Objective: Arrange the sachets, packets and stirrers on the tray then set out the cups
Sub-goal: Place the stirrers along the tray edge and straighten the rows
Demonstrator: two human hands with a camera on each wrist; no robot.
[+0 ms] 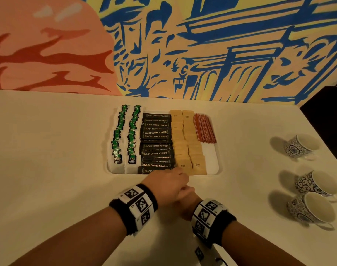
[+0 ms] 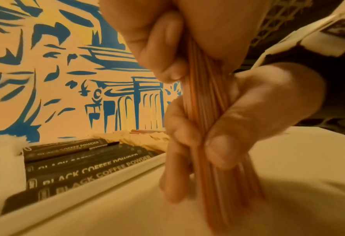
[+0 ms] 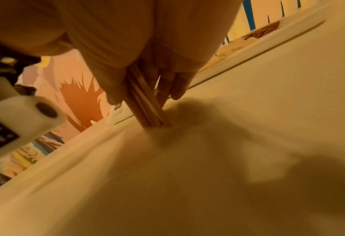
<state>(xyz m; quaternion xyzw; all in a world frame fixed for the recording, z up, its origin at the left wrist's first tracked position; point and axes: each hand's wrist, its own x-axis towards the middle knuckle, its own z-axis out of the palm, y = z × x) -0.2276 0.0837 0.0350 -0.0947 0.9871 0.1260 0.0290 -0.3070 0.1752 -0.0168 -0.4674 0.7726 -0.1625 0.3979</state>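
Your left hand point(image 1: 166, 184) and right hand point(image 1: 186, 192) meet just in front of the tray point(image 1: 211, 160), both curled round one bundle of stirrers point(image 2: 205, 111) stood on end on the bench point(image 1: 58, 141). On the tray lie green tea sachets point(image 1: 123, 137), black coffee packets point(image 1: 157, 143), brown sugar sachets point(image 1: 186, 143) and more stirrers point(image 1: 205, 128). Three patterned cups point(image 1: 298, 145) lie tipped well right of the tray.

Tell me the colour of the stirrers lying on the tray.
Reddish-orange; the stirrers show best in the head view.
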